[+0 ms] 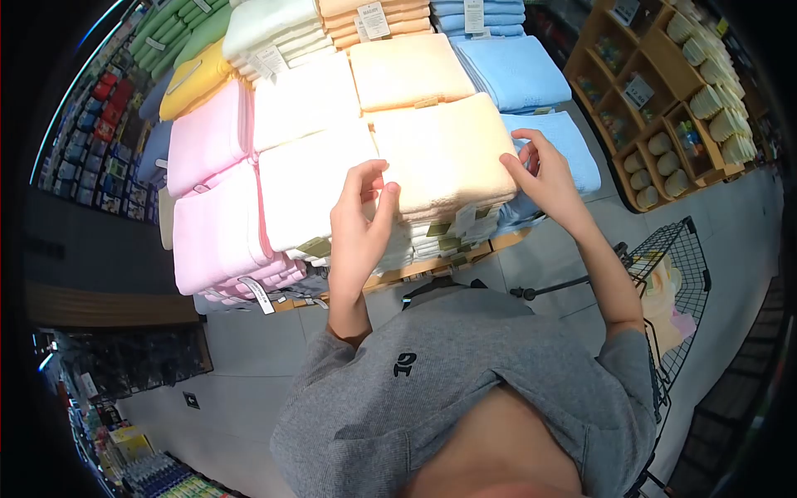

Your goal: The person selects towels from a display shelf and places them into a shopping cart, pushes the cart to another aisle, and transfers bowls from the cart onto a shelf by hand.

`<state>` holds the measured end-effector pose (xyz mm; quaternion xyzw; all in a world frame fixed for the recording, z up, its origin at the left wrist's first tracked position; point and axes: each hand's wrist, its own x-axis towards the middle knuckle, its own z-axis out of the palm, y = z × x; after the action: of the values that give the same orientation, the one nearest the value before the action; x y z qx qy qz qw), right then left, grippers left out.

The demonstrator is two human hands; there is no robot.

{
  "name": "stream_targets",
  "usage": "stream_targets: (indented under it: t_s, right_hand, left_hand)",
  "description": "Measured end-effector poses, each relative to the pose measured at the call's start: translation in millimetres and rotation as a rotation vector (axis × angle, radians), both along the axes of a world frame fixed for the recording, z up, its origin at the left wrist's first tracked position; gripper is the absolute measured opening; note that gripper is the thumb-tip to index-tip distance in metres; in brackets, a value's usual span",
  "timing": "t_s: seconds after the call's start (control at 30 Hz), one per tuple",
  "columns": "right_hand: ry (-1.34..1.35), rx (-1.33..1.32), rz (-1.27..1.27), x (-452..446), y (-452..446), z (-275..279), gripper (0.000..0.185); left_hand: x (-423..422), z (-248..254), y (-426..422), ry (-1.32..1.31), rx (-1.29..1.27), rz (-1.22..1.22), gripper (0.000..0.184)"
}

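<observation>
A folded cream towel [444, 153] tops the front stack between my two hands. My left hand [361, 224] is at the towel's left front corner, fingers curled and thumb apart, with nothing visible in it. On the other side, my right hand [548, 178] has its thumb at the towel's right edge and its fingers spread over the neighbouring blue towels [569, 149]. To the left of the cream stack lie white towels [311, 183] and pink towels [217, 228]. Tags hang from the front of several stacks.
More towel piles stand behind, including yellow [195, 83] and green ones [187, 29]. A wire shopping cart [693, 257] with pale items inside is at my right. Beyond it is a wooden shelf unit [618, 83]. Packaged goods [154, 477] line the lower left.
</observation>
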<state>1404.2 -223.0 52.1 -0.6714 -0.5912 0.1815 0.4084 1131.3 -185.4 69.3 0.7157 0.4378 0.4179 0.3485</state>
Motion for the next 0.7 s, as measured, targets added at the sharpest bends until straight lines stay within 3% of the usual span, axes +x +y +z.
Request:
stream_targets:
  t_s: [0.07,0.17,0.27,0.37,0.7]
  right_hand:
    - [-0.224,0.275,-0.105,-11.4,-4.1,0.1,0.027]
    - [-0.095,0.086,0.01,-38.8,-17.3,20.0,0.025]
    - [0.189,-0.034,0.246,-65.9,-22.2,24.0,0.019]
    - [0.296,-0.043,0.29,-87.2,-9.7,17.1,0.021]
    - [0.712,-0.084,0.393,-93.4,-1.3,13.7,0.015]
  left_hand:
    - [0.1,-1.1,4.0,-0.045,0.027,-0.032,0.028]
    - [3.7,-2.8,7.9,-0.154,0.08,-0.068,0.026]
    - [12.3,-3.4,2.3,-0.376,-0.133,-0.221,0.024]
    - [15.9,-5.6,2.7,-0.278,-0.064,-0.298,0.024]
    - [13.8,-4.5,7.0,-0.22,-0.082,-0.205,0.021]
